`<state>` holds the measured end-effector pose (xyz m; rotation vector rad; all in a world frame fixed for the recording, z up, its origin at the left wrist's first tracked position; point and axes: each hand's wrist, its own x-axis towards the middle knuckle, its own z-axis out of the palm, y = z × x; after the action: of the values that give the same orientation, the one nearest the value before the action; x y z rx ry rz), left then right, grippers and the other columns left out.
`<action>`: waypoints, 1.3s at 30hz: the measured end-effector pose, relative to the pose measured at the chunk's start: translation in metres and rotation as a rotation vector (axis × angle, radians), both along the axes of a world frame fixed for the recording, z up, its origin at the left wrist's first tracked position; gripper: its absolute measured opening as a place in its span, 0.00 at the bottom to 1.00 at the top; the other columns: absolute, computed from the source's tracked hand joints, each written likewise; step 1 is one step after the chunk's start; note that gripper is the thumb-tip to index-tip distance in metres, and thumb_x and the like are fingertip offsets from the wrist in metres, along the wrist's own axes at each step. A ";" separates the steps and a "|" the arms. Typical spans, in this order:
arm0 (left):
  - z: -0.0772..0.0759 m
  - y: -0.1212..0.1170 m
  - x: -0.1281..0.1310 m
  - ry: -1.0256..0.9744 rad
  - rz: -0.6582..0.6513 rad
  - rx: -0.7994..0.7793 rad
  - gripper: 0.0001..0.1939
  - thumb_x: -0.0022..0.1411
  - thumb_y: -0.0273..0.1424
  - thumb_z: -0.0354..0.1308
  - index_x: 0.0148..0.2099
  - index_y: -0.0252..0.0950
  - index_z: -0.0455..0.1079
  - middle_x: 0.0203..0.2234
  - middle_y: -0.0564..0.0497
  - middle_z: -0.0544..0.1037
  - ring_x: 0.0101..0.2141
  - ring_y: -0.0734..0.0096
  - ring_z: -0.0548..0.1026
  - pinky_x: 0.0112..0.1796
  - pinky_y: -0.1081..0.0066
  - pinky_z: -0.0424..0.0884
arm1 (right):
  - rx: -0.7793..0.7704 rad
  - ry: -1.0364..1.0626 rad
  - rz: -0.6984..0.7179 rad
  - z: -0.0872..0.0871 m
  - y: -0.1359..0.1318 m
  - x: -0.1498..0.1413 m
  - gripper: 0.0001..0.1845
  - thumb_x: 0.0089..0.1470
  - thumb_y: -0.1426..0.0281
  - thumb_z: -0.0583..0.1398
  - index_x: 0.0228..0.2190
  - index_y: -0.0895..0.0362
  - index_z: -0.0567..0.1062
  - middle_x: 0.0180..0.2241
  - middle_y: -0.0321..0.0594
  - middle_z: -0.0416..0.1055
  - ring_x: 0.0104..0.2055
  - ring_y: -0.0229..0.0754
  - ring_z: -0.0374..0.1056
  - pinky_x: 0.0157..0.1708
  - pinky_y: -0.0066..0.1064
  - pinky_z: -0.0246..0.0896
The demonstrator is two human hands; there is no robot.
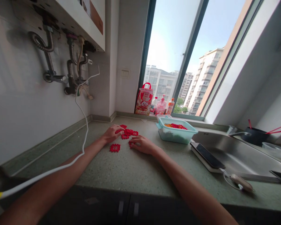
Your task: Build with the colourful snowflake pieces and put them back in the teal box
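Observation:
Red square lattice pieces, which look like interlocking plastic building tiles, lie on the grey-green countertop [140, 175]. Several of them form a loose pile [131, 132]. My left hand [112, 133] rests at the left side of this pile, its fingers stretched over the nearest pieces. One separate red tile [115, 147] lies flat just below that hand. Right of it, my right hand [142, 145] is low on the counter with its fingers curled around another red tile [131, 143], which is partly hidden by the fingers.
A teal plastic tub [175, 136] with red and orange pieces stands right of the pile. Further right are a phone [207, 155] and a steel sink [239, 156]. A white cable [85, 137] hangs across my left forearm. Bottles [161, 107] and a red bag [144, 101] line the windowsill.

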<state>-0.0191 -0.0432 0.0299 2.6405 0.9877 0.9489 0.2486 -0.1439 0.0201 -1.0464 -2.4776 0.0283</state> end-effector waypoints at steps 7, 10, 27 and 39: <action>-0.009 -0.002 0.008 0.318 -0.138 0.033 0.42 0.60 0.59 0.60 0.72 0.49 0.61 0.71 0.44 0.59 0.70 0.44 0.56 0.67 0.45 0.49 | -0.078 0.018 -0.154 0.010 0.009 0.051 0.15 0.64 0.57 0.63 0.45 0.50 0.84 0.43 0.42 0.82 0.46 0.47 0.76 0.51 0.36 0.66; -0.013 0.007 0.020 0.349 0.049 0.054 0.49 0.56 0.64 0.60 0.73 0.48 0.58 0.74 0.42 0.50 0.72 0.37 0.46 0.67 0.37 0.42 | -0.119 0.020 -0.287 0.009 0.016 0.062 0.15 0.61 0.56 0.65 0.42 0.50 0.85 0.39 0.42 0.82 0.39 0.45 0.76 0.44 0.32 0.68; -0.003 -0.008 0.059 0.581 0.074 -0.128 0.45 0.61 0.69 0.45 0.74 0.55 0.54 0.74 0.46 0.52 0.71 0.39 0.49 0.64 0.38 0.52 | -0.069 -0.024 -0.512 -0.007 0.026 0.081 0.19 0.64 0.76 0.58 0.54 0.59 0.76 0.49 0.53 0.73 0.47 0.46 0.73 0.50 0.32 0.64; -0.008 -0.037 0.052 0.431 -0.038 -0.057 0.43 0.58 0.65 0.56 0.70 0.53 0.64 0.69 0.49 0.63 0.69 0.48 0.58 0.66 0.48 0.54 | 0.108 0.191 -0.389 -0.003 0.018 0.035 0.15 0.68 0.68 0.57 0.54 0.53 0.76 0.52 0.48 0.74 0.51 0.46 0.72 0.53 0.36 0.66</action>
<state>0.0329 -0.0801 0.0215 2.8637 1.0202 0.3380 0.2840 -0.1264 0.0167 -1.3881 -2.0485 -0.1191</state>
